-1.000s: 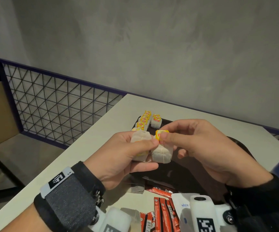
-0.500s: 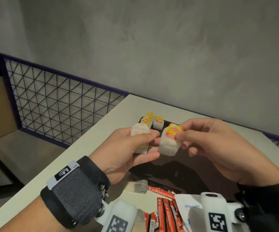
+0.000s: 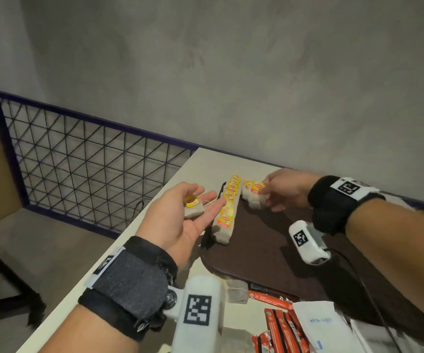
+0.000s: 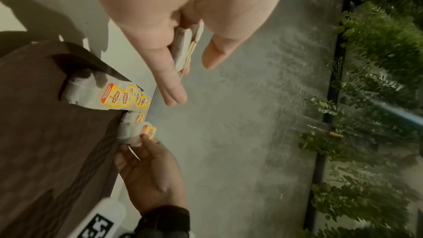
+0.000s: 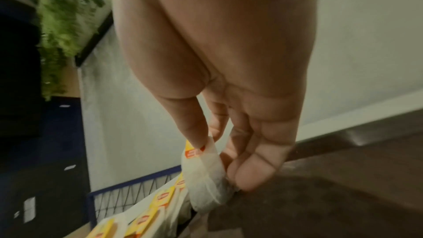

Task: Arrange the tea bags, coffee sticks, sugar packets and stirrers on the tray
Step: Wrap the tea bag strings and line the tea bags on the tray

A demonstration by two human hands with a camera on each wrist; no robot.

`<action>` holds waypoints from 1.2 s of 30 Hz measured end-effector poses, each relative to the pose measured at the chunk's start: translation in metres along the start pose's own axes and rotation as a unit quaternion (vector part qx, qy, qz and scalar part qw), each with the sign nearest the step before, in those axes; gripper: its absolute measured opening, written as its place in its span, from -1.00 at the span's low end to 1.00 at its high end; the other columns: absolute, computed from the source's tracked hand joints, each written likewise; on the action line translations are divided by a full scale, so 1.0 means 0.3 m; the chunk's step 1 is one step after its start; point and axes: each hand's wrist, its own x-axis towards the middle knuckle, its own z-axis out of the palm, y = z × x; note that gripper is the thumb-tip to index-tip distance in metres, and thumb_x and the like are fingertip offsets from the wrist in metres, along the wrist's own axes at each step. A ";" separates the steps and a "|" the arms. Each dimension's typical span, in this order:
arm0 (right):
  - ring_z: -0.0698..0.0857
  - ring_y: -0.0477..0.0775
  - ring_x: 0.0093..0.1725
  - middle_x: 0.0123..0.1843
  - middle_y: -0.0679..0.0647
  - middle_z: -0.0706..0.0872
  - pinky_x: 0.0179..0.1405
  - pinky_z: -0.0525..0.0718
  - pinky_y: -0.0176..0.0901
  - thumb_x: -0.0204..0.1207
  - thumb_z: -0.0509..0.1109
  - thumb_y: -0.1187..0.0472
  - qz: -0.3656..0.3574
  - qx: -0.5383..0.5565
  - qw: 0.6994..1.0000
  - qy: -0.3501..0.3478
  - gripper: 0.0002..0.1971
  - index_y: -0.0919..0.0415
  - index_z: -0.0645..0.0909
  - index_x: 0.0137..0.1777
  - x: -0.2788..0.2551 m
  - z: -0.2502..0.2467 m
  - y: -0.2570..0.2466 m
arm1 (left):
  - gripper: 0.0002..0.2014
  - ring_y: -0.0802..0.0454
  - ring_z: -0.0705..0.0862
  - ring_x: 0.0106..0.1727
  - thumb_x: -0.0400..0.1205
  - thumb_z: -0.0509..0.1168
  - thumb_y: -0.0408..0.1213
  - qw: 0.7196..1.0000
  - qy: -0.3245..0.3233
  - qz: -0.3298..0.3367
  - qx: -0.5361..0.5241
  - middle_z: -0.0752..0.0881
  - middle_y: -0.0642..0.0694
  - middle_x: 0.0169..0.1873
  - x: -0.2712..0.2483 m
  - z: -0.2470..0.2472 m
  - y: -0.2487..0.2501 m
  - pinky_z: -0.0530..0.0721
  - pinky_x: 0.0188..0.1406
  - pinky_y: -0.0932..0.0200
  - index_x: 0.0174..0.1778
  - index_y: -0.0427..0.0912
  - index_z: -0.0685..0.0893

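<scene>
The right hand (image 3: 284,191) pinches a tea bag (image 3: 255,197) at the far edge of the dark tray (image 3: 269,240), beside a row of bags (image 3: 227,210) along its left side. The left hand (image 3: 178,217) hovers palm-up, fingers spread, cradling another bag (image 3: 193,207).

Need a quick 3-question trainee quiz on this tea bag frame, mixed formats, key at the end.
1. True or false: the right hand pinches a tea bag at the far end of the tray.
2. What lies in the left hand?
A. a coffee stick
B. a second tea bag
C. nothing
3. Fill in: the red coffee sticks lie ____ the tray.

Key
1. True; thumb and fingers hold it beside another bag near the long row of tea bags.
2. B; fingers nearly straight, no firm grip.
3. Off, on the table at its near edge.
</scene>
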 end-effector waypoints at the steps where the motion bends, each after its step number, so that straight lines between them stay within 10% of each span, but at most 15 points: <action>1: 0.64 0.11 -0.30 -0.23 0.21 0.56 -0.28 0.65 -0.04 0.74 0.28 0.40 0.016 0.014 1.000 -0.001 -0.81 0.20 0.47 -0.12 0.019 0.010 0.002 | -0.76 -0.38 0.81 0.11 0.72 0.28 -0.42 1.000 -0.002 -0.001 -0.002 0.77 -0.50 0.12 0.001 0.000 0.002 0.87 -0.12 -0.15 0.25 -0.47 0.63; 7: 0.74 0.19 -0.25 -0.07 0.32 0.62 -0.30 0.75 0.03 0.71 0.29 0.44 0.072 0.047 0.996 0.036 -0.88 0.37 0.49 0.20 0.096 0.038 0.010 | -0.78 -0.33 0.85 0.05 0.71 0.30 -0.41 1.000 -0.016 -0.018 0.010 0.83 -0.45 0.01 0.007 0.004 -0.011 0.88 -0.08 -0.12 0.22 -0.46 0.66; 18: 0.74 0.30 -0.04 -0.06 0.39 0.67 -0.07 0.79 0.03 0.62 0.42 0.48 0.099 0.063 0.992 0.041 -0.89 0.39 0.52 -0.02 0.103 0.070 -0.037 | -0.76 -0.38 0.86 -0.03 0.71 0.30 -0.38 1.000 -0.020 -0.015 -0.010 0.83 -0.49 -0.04 0.014 0.004 -0.021 0.86 0.02 -0.19 0.24 -0.44 0.62; 24: 0.75 0.34 0.07 0.16 0.40 0.66 0.06 0.82 0.09 0.61 0.48 0.35 0.066 0.047 0.995 0.055 -0.71 0.37 0.56 0.28 0.087 0.044 -0.044 | -0.77 -0.54 0.82 0.01 0.79 0.18 -0.32 0.998 -0.031 -0.010 -0.056 0.77 -0.58 0.06 0.018 0.003 -0.036 0.80 0.11 -0.32 0.34 -0.31 0.50; 31: 0.77 0.16 -0.20 -0.08 0.28 0.76 -0.24 0.80 -0.07 0.55 0.51 0.22 -0.054 0.294 0.951 -0.082 -0.72 0.20 0.62 0.22 -0.291 -0.048 -0.088 | -0.88 -0.61 0.78 0.06 0.67 0.05 -0.49 0.989 -0.128 0.011 -0.075 0.77 -0.61 0.00 -0.069 0.047 0.001 0.82 0.04 -0.28 0.05 -0.29 0.44; 36: 0.72 0.14 -0.28 -0.14 0.29 0.75 -0.45 0.73 -0.12 0.31 0.57 0.14 -0.183 0.316 0.922 -0.126 -0.61 0.29 0.74 0.13 -0.608 -0.034 -0.016 | -0.83 -0.39 0.84 0.10 0.72 0.15 -0.47 0.979 -0.176 0.036 0.099 0.83 -0.36 -0.03 -0.128 0.085 -0.008 0.86 0.01 -0.15 -0.05 -0.32 0.66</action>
